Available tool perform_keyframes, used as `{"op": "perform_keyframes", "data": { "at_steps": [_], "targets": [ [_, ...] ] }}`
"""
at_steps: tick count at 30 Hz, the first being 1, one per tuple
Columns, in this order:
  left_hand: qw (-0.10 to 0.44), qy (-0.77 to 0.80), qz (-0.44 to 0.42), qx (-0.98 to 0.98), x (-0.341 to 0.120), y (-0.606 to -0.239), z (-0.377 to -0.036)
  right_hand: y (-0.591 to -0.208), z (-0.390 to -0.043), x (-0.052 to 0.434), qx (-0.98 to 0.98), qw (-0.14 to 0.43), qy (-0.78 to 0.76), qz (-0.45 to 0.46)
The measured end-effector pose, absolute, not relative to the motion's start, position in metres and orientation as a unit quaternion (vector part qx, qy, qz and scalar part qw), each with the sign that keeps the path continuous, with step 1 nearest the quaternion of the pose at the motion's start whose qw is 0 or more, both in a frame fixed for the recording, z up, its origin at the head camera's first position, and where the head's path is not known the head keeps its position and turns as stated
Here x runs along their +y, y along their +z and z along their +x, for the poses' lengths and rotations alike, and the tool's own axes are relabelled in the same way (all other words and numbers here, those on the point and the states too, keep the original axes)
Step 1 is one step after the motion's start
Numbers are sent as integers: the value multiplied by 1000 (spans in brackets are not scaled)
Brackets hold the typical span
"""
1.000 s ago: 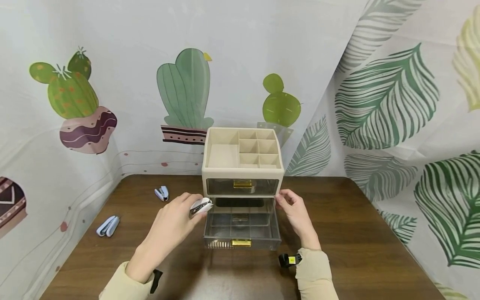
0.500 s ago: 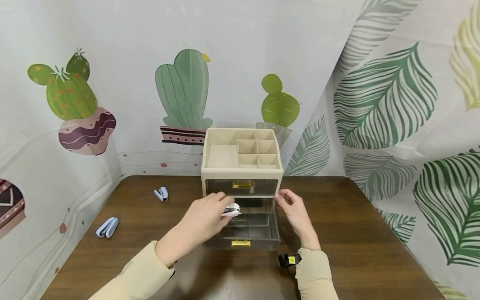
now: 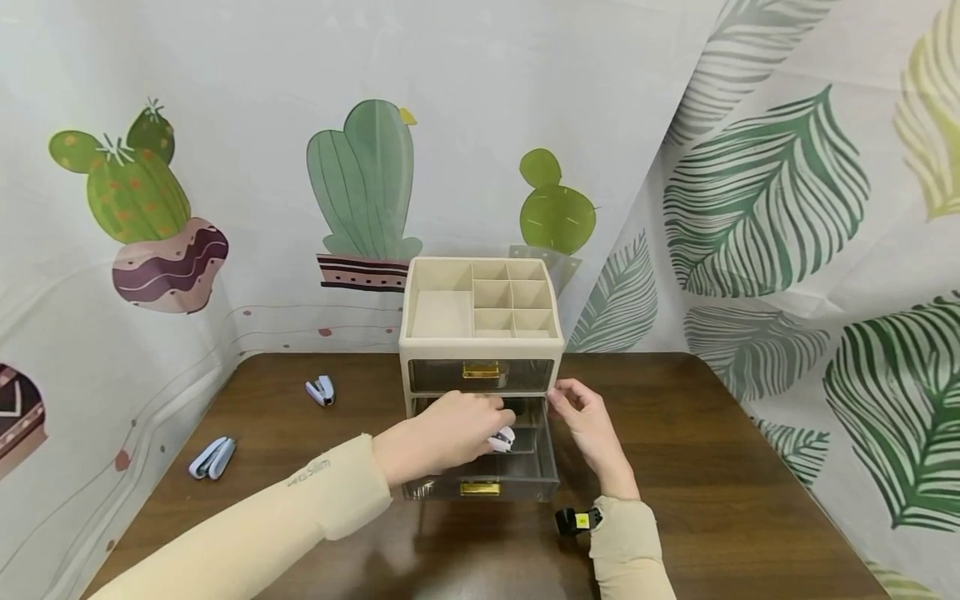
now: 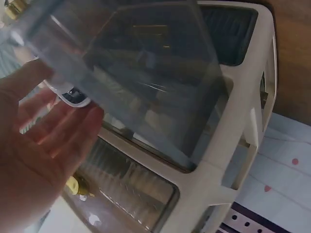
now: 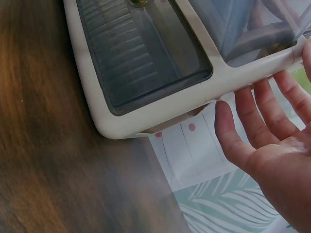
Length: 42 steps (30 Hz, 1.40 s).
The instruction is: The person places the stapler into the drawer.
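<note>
Dark wooden table [image 3: 712, 467] (cactus curtain [image 3: 225, 125] behind, leaf curtain [image 3: 810, 208] right)

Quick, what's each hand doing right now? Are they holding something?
Left hand: holds a small white stapler inside the open lower drawer.
Right hand: open, fingers against the organizer's side.

An organizer [image 3: 480, 333] stands at the back of the tabletop [image 3: 712, 467], its lower drawer [image 3: 517, 475] pulled forward. Two staplers [image 3: 321, 390] [image 3: 212, 457] lie to its left; what seems a third stapler [image 3: 502, 439] sits inside the drawer.
</note>
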<state>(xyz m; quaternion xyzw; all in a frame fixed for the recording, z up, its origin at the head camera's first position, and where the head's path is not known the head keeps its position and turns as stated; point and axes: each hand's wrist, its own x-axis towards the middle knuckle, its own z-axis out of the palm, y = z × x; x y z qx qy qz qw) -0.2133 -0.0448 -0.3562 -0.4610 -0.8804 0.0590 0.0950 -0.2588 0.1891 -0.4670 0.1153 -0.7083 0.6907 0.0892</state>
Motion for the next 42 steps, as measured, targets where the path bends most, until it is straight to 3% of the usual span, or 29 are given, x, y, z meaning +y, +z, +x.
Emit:
{"op": "perform_keyframes", "data": {
  "at_steps": [5, 12, 20, 42],
  "targets": [
    [82, 127, -497, -855, -29, -357, -223, -466, -260, 189, -705, 81, 695, 114],
    [110, 187, -559, -801, -13, -360, -231, -447, -247, 185, -720, 79, 680, 113],
    [91, 240, -581, -773, -2, -365, -235, -439, -242, 182, -726, 82, 674, 109],
    [79, 178, -593, -781, -5, -380, -245, -440, -241, 182, -732, 85, 666, 113]
  ]
}}
